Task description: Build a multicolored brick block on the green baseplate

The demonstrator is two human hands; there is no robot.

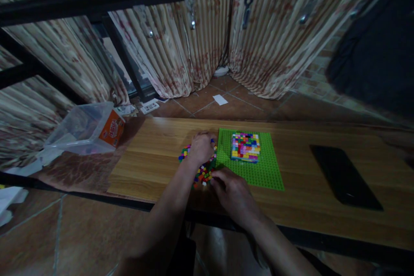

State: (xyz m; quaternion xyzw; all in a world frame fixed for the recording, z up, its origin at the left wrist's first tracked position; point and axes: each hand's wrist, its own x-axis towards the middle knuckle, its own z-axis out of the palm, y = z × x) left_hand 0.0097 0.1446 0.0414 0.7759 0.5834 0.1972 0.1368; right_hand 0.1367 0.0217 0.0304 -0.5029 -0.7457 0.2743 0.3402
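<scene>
A loose pile of small coloured toy bricks lies on the wooden table, left of a green baseplate. On the baseplate stands a square block built from many-coloured bricks. My left hand is over the far part of the pile, back upward, its fingertips mostly hidden. At the pile's near right side, by the baseplate's left edge, my right hand has thumb and forefinger closed in a pinch. Whatever is between those fingertips is too small to make out.
A black flat panel lies on the table at the right. A clear plastic bin with an orange label stands beyond the table's left end. Dark metal bars and curtains are behind; a white paper lies on the floor.
</scene>
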